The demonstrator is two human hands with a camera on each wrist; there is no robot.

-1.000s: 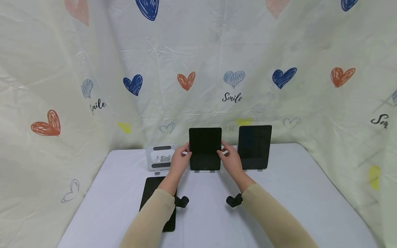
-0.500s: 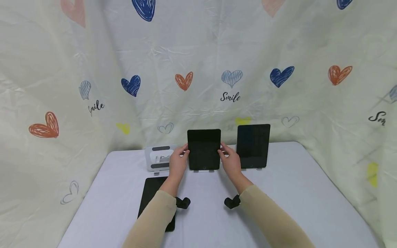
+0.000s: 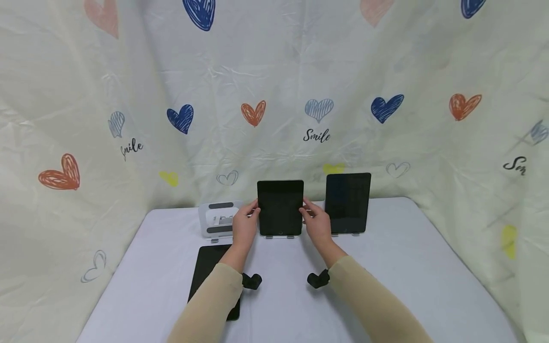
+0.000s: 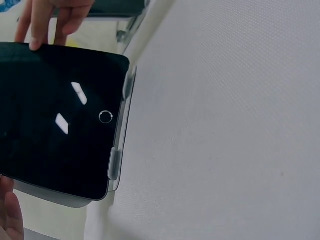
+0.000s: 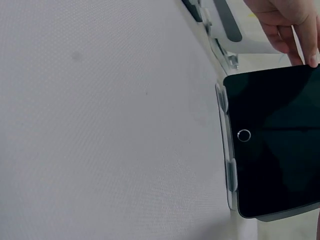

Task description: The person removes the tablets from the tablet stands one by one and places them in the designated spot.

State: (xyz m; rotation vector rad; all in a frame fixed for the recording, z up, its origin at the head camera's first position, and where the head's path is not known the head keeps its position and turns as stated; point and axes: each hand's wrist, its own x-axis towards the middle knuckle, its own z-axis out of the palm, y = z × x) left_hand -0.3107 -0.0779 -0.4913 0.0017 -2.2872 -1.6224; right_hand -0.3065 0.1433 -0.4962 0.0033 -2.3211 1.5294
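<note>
A black tablet (image 3: pixel 280 207) leans upright, its lower edge in the clips (image 4: pixel 115 162) of a stand at the back of the table. My left hand (image 3: pixel 245 226) holds its left edge, thumb in front and fingers behind. On the opposite edge my right hand (image 3: pixel 318 226) pinches it the same way. A round home button (image 5: pixel 244 135) shows near the bottom of the dark screen. Most of the stand behind this tablet is hidden. Only a few fingertips of the left hand (image 4: pixel 11 212) show in the left wrist view.
To the right, a second tablet (image 3: pixel 348 203) stands propped on its own stand. A grey-white stand (image 3: pixel 219 229) with dark pads is at the left, bearing no tablet. Another tablet (image 3: pixel 210 267) lies flat on the white table (image 3: pixel 283 295), partly under the left forearm. A heart-printed curtain (image 3: pixel 274 71) hangs behind.
The top of the middle tablet has dropped slightly, as if tilting back, with both hands still at its sides. The view has shifted a little; the other things stay put.
</note>
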